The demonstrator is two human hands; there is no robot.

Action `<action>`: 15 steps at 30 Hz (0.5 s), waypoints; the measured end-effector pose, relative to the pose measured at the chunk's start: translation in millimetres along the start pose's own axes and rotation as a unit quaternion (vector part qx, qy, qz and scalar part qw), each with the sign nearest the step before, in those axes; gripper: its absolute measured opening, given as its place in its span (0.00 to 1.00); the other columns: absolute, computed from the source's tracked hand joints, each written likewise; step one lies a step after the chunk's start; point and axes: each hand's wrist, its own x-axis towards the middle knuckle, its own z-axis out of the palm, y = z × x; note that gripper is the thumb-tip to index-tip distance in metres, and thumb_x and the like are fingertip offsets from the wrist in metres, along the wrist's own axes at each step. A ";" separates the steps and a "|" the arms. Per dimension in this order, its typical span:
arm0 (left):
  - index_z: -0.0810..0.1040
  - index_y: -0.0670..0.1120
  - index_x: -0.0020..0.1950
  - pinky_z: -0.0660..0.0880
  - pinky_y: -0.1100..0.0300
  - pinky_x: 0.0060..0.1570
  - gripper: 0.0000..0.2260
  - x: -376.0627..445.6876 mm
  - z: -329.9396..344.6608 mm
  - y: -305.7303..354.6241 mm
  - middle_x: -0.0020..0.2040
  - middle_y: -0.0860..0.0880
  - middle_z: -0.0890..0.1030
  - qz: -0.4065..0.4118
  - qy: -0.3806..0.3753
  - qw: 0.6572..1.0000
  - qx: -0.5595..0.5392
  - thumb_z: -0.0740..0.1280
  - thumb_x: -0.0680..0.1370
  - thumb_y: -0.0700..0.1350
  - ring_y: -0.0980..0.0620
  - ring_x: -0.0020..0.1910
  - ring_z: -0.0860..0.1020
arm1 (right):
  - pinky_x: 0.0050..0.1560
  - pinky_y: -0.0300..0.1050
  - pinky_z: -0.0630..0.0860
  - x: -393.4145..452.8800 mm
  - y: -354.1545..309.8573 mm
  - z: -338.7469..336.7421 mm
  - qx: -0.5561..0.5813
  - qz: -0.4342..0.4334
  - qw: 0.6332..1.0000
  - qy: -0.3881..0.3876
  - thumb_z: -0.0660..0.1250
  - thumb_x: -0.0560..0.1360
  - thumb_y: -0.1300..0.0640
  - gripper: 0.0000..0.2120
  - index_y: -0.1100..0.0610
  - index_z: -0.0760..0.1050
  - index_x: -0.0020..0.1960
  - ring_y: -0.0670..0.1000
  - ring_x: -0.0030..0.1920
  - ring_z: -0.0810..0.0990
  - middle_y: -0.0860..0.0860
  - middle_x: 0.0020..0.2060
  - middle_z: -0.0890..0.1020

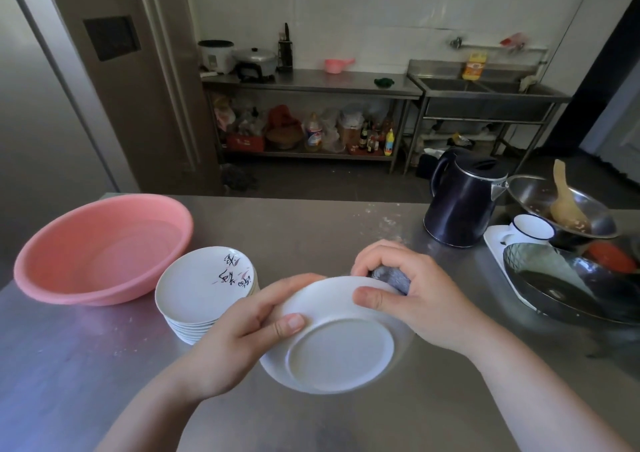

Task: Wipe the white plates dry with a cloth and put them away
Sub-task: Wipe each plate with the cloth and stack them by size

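A white plate (337,351) is held above the steel table with its underside turned toward me. My left hand (235,344) grips its left rim, thumb on the back. My right hand (408,288) holds a grey cloth (389,278) bunched against the plate's far rim, thumb pressed on the back. A stack of several white plates (201,288) with black and red markings on the top one stands just to the left on the table.
A pink plastic basin (100,250) sits at the left of the steel table (311,229). At the right stand a dark kettle (460,202), a white cup (531,229), a steel bowl with a wooden spoon (561,209) and a dark pan (568,285).
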 end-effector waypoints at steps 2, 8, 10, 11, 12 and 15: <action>0.75 0.60 0.66 0.73 0.63 0.59 0.16 1.3 -3.7 2.8 0.65 0.54 0.78 -0.015 -0.011 1.000 0.024 0.63 0.80 0.45 0.53 0.64 0.76 | 0.59 0.40 0.68 -3.0 2.3 -0.7 -0.003 -0.001 1.000 -0.009 0.71 0.69 0.47 0.09 0.53 0.78 0.43 0.50 0.53 0.76 0.44 0.45 0.79; 0.68 0.66 0.66 0.73 0.61 0.57 0.26 6.6 -1.8 8.5 0.59 0.66 0.78 -0.111 0.150 0.958 0.216 0.63 0.69 0.68 0.66 0.59 0.75 | 0.53 0.40 0.70 -12.5 10.4 9.7 -0.052 -0.065 0.994 0.076 0.70 0.71 0.51 0.06 0.51 0.75 0.40 0.51 0.51 0.75 0.44 0.44 0.79; 0.64 0.61 0.71 0.75 0.59 0.53 0.37 9.0 6.4 11.7 0.60 0.62 0.77 -0.176 0.209 0.937 0.217 0.60 0.64 0.73 0.65 0.56 0.76 | 0.51 0.37 0.68 -13.4 12.9 12.9 -0.095 -0.095 0.983 0.122 0.70 0.71 0.51 0.05 0.51 0.76 0.39 0.47 0.50 0.74 0.40 0.43 0.78; 0.62 0.60 0.72 0.75 0.59 0.51 0.40 10.5 10.8 12.7 0.59 0.61 0.78 -0.202 0.216 0.936 0.191 0.61 0.64 0.76 0.62 0.54 0.78 | 0.51 0.36 0.68 -13.3 14.2 14.0 -0.117 -0.111 0.977 0.140 0.70 0.71 0.51 0.05 0.51 0.76 0.39 0.46 0.49 0.74 0.39 0.42 0.77; 0.61 0.59 0.72 0.76 0.57 0.50 0.42 12.8 15.1 13.4 0.55 0.61 0.80 -0.215 0.213 0.939 0.160 0.62 0.63 0.78 0.60 0.52 0.79 | 0.50 0.37 0.68 -13.3 15.5 15.0 -0.136 -0.125 0.971 0.153 0.69 0.72 0.51 0.05 0.50 0.76 0.40 0.45 0.49 0.73 0.38 0.42 0.77; 0.61 0.55 0.72 0.80 0.50 0.51 0.52 20.3 26.9 13.1 0.45 0.58 0.83 -0.213 0.206 0.951 0.087 0.63 0.55 0.82 0.58 0.47 0.82 | 0.50 0.40 0.68 -14.2 19.8 19.0 -0.172 -0.156 0.958 0.169 0.69 0.73 0.50 0.04 0.48 0.76 0.40 0.44 0.48 0.72 0.37 0.42 0.76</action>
